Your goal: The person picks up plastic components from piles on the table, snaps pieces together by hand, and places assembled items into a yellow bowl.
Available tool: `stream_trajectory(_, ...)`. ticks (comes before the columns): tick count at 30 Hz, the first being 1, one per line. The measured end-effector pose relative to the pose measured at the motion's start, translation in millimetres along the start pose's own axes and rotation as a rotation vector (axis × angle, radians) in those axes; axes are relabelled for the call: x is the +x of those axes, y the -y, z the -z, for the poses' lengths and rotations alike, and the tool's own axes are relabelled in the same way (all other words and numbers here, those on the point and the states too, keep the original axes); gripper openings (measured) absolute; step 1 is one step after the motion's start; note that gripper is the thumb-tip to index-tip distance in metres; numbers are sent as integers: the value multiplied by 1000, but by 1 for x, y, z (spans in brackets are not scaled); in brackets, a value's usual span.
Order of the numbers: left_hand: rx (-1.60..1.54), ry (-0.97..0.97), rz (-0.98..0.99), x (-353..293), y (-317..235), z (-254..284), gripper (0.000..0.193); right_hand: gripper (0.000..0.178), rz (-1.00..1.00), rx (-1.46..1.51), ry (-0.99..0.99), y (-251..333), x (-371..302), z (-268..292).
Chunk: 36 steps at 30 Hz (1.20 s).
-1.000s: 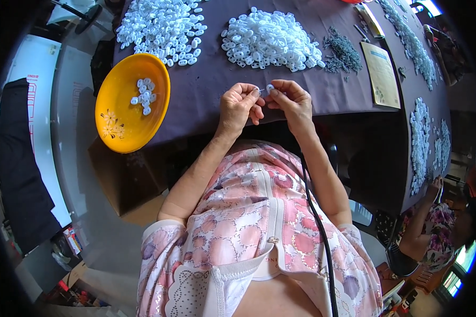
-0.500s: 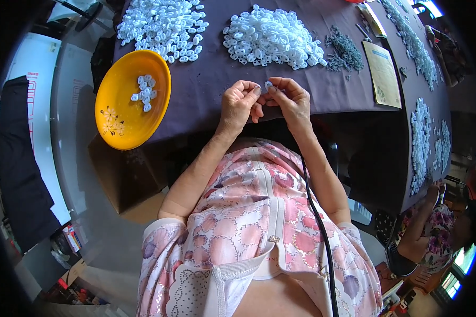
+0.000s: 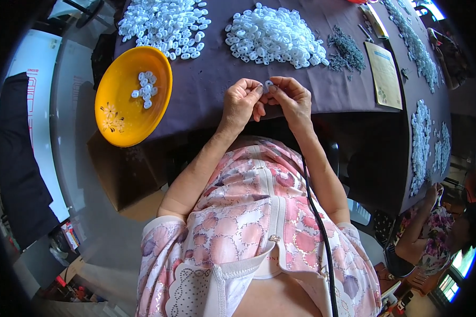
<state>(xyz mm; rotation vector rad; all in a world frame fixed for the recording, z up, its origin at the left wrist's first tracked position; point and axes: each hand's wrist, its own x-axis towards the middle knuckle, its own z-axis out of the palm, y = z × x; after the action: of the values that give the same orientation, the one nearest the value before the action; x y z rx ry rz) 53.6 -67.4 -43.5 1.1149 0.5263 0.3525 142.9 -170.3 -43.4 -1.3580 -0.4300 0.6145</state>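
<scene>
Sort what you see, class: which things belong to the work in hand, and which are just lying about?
Apparently belonging:
small white piece, pinched in the right hand;
left hand beside it;
central white heap;
yellow bowl with white pieces.

Apparently just lying about:
flat brown item;
dark cloth;
cardboard box.

Room between bowl (image 3: 119, 87) and fingers (image 3: 253, 95), piles (image 3: 275, 38) beyond

Left grip (image 3: 240, 101) beside right grip (image 3: 294, 100)

Left: black cloth (image 3: 22, 158) against a white board (image 3: 44, 127); cardboard box (image 3: 113, 177). Lower right: seated person (image 3: 436, 238), apparently on a dark chair (image 3: 398, 262).
</scene>
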Motion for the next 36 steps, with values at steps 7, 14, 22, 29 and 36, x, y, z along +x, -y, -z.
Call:
stream_trajectory(7, -22, -48, -21, -1, 2, -2, 10, 15, -18, -70, 41, 3, -1, -1)
stream_trajectory(14, -20, -76, -28, -4, -6, -8, 11, 16, -3, -39, 53, 5, 0, -1)
stream_trajectory(22, 442, -83, -266, -3, -11, 0, 16, 15, 182, -426, 117, 7, 2, 12)
stream_trajectory(29, 602, -11, -334, 3, 8, -4, 12, 27, 609, -933, 238, 10, 0, 20)
stream_trajectory(36, 482, 8, -121, -3, -2, -3, 10, 25, 733, -793, 158, 1, -5, 16)
